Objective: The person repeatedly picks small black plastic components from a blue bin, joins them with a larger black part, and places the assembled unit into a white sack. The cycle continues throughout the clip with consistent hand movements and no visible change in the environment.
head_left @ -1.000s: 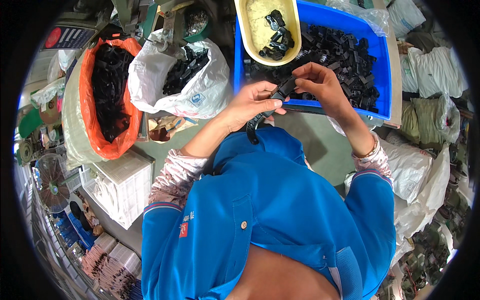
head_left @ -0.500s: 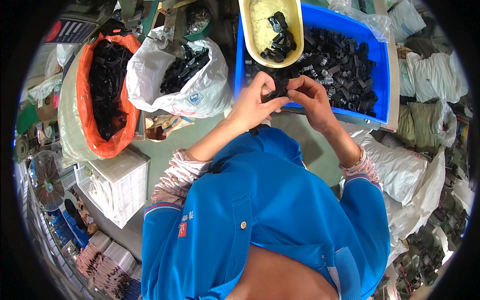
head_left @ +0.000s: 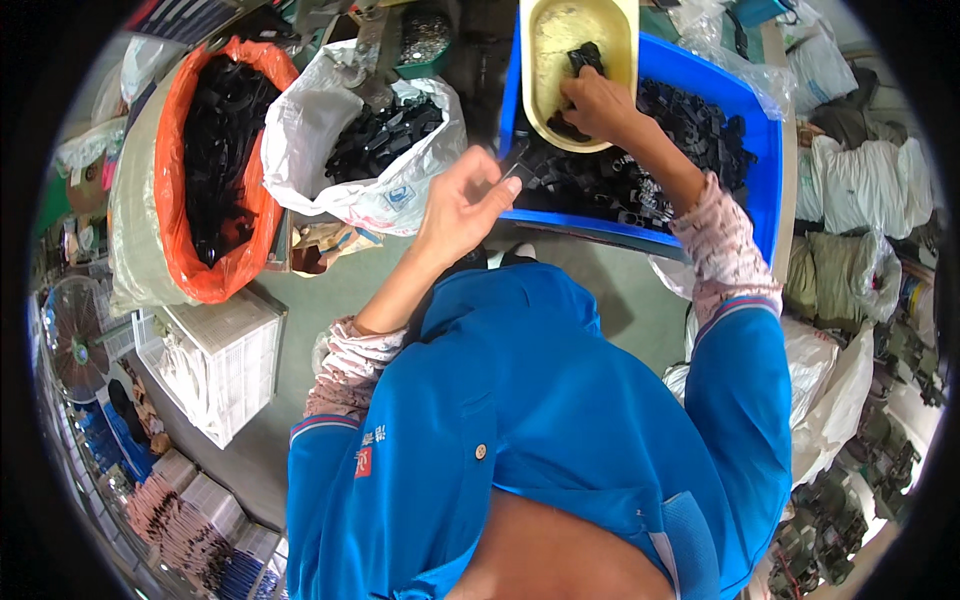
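My left hand (head_left: 465,205) is over the near left corner of a blue bin (head_left: 778,190), thumb and index finger pinched together. A small dark part (head_left: 515,156) with a thin bright line beside it shows at those fingertips; its exact kind is too blurred to tell. My right hand (head_left: 600,105) reaches down into a yellow oblong tub (head_left: 545,70), fingers curled among black plastic parts (head_left: 585,56). The hand hides what its fingertips hold, if anything. The tub rests over the far left part of the bin, which is full of black plastic pieces (head_left: 690,125) and metal springs (head_left: 648,200).
Left of the bin stand a white sack (head_left: 300,160) of black parts and an orange-lined sack (head_left: 170,220) of black strips. A white plastic crate (head_left: 235,350) is on the floor near a fan (head_left: 80,340). Clear plastic wrap (head_left: 735,65) hangs over the bin's far right corner.
My hands, which were together on a small black part, have separated. The right has moved up into the yellow tub; the left has shifted slightly left. The whole view has shifted a little.
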A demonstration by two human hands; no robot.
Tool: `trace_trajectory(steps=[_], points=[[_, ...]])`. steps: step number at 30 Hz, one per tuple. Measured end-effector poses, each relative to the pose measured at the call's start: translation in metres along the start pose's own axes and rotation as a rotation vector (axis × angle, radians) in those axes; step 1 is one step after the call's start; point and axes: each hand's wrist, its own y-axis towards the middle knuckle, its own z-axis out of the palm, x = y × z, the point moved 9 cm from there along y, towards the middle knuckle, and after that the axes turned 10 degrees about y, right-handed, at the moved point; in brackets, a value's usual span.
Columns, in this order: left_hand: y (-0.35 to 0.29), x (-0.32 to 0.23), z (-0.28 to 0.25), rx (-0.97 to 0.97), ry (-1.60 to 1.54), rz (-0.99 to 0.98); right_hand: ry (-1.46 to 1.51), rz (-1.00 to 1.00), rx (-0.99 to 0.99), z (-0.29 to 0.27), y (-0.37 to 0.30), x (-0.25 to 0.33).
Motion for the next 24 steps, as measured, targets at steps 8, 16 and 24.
trace_trajectory(steps=[8, 16, 24], points=[[-0.004, 0.024, -0.08, -0.185, -0.051, 0.106, 1.406, 0.273, 0.117, -0.044, 0.004, 0.012], [0.014, 0.019, -0.119, -0.151, 0.045, 0.167, 1.587, 0.146, 0.051, -0.009, 0.016, 0.122], [0.022, 0.025, -0.169, -0.182, 0.102, 0.149, 1.321, 0.138, -0.068, -0.007, 0.051, 0.169]])
